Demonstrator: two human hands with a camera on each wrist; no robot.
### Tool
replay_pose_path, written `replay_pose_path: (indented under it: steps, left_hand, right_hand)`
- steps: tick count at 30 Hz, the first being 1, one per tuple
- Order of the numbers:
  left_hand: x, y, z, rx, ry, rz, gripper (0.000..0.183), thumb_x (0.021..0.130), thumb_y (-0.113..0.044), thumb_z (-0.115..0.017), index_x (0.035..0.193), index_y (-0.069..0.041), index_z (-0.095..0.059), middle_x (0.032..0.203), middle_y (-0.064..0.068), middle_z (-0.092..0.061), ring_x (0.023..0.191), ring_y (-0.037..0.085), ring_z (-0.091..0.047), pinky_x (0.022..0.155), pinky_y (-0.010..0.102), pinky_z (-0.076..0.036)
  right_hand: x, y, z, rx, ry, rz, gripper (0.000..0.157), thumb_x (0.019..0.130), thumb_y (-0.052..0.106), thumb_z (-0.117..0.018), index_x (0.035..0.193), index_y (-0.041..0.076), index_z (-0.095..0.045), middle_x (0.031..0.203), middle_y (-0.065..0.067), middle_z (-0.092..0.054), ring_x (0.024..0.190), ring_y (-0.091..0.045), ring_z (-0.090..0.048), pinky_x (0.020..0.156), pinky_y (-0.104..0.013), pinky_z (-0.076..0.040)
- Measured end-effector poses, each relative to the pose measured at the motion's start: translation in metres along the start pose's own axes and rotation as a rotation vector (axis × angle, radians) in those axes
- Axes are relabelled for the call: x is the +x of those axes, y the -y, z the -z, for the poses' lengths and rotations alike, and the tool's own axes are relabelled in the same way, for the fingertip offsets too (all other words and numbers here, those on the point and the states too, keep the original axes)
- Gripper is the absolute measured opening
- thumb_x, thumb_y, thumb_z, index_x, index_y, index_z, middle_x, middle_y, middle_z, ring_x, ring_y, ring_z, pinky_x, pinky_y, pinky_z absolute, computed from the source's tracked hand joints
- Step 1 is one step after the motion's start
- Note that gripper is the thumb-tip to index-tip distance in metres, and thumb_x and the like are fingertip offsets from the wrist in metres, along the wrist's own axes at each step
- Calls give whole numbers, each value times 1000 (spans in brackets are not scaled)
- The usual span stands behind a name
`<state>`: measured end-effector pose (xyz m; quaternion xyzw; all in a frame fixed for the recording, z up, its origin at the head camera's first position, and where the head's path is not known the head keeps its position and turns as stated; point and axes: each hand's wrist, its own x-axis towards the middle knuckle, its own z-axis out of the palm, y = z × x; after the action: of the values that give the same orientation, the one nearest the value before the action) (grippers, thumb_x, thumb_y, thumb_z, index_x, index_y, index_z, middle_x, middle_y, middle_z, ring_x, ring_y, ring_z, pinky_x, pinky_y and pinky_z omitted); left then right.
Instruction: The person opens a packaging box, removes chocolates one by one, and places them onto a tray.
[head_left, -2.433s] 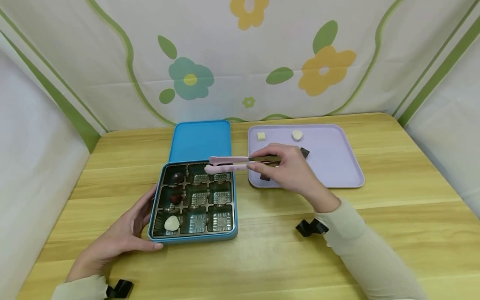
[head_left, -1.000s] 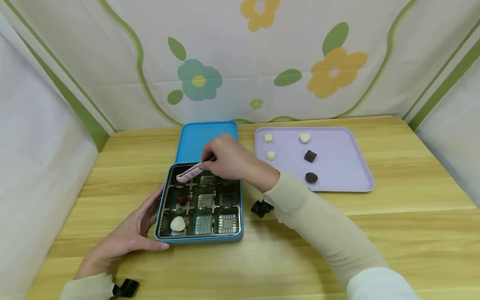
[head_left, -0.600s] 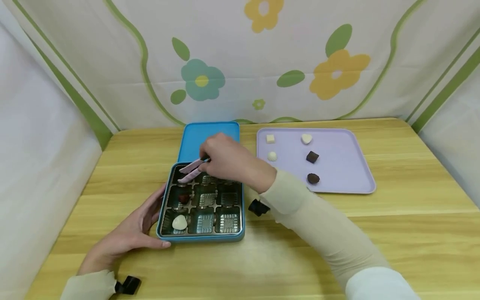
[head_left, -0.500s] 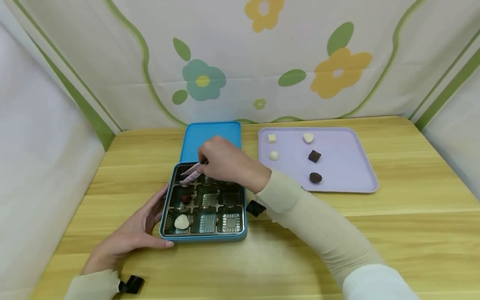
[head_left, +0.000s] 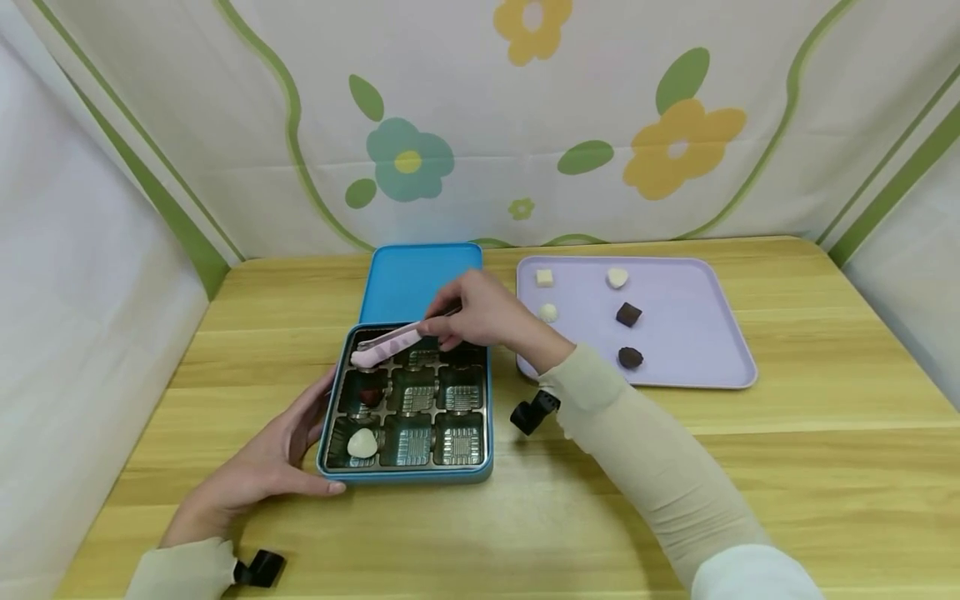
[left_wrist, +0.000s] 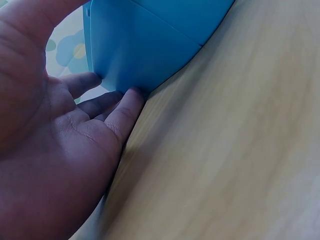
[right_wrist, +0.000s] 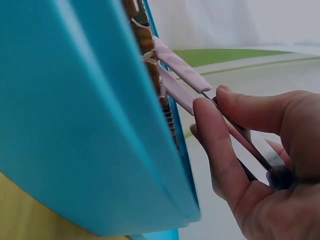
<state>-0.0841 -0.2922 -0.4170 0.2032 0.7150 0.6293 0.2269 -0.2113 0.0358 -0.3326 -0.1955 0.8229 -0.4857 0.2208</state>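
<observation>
My left hand (head_left: 266,458) holds the near left corner of a blue tin (head_left: 420,477), thumb along the front and fingertips against the side. In the left wrist view those fingers (left_wrist: 127,112) touch the tin wall. My right hand (head_left: 487,312) pinches metal tongs with pink tips (head_left: 386,346); in the right wrist view the tongs' two arms (right_wrist: 180,70) stand apart at the tin's rim. The tips lie over the back left compartment and hide its contents. Below it, a reddish-brown chocolate (head_left: 371,397) sits in the middle left compartment, and a white chocolate (head_left: 363,443) in the front left one.
A blue lid (head_left: 420,275) lies behind the tin. On the right, a lilac tray (head_left: 690,333) bears a white square (head_left: 544,277), a white round piece (head_left: 548,312), a white heart-like piece (head_left: 617,277), a dark square (head_left: 628,314) and a dark oval piece (head_left: 630,357). A patterned curtain (head_left: 480,208) hangs behind.
My right hand has brought the tongs left from the tin's back edge into the back left compartment, where they spread, then drew back slightly right. My left hand stays on the tin.
</observation>
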Motion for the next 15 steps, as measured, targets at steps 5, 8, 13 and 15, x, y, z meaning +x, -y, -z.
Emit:
replay_pose_path:
  steps: [5,8,13,15]
  left_hand:
    - [0,1,-1,-1,-6,6,134,80,9,-88,175,-26,0,182,20,6,151,-14,-35,112,15,-45]
    - [0,0,-2,-3,0,9,133,82,9,-87,175,-27,0,182,17,7,151,-14,-35,112,14,-45]
    - [-1,-3,-3,-1,13,3,132,82,9,-87,175,-27,0,183,14,8,151,-13,-36,112,15,-46]
    - [-2,-3,-3,6,15,-3,132,82,10,-86,175,-26,0,183,14,8,151,-14,-35,113,14,-44]
  right_hand:
    - [-3,-9,-2,58,-28,-11,14,100,18,-79,108,7,-84,106,-14,-80,76,-18,-80,80,-39,-67]
    - [-8,-14,-4,91,-57,-9,15,100,17,-79,109,6,-83,106,-14,-80,75,-18,-80,79,-38,-67]
    - [-20,-20,-7,184,-114,-17,18,100,14,-79,112,2,-81,105,-18,-80,74,-19,-80,78,-39,-67]
    - [-25,-22,-9,227,-134,-24,18,100,13,-78,113,1,-81,107,-20,-80,74,-18,-80,78,-38,-67]
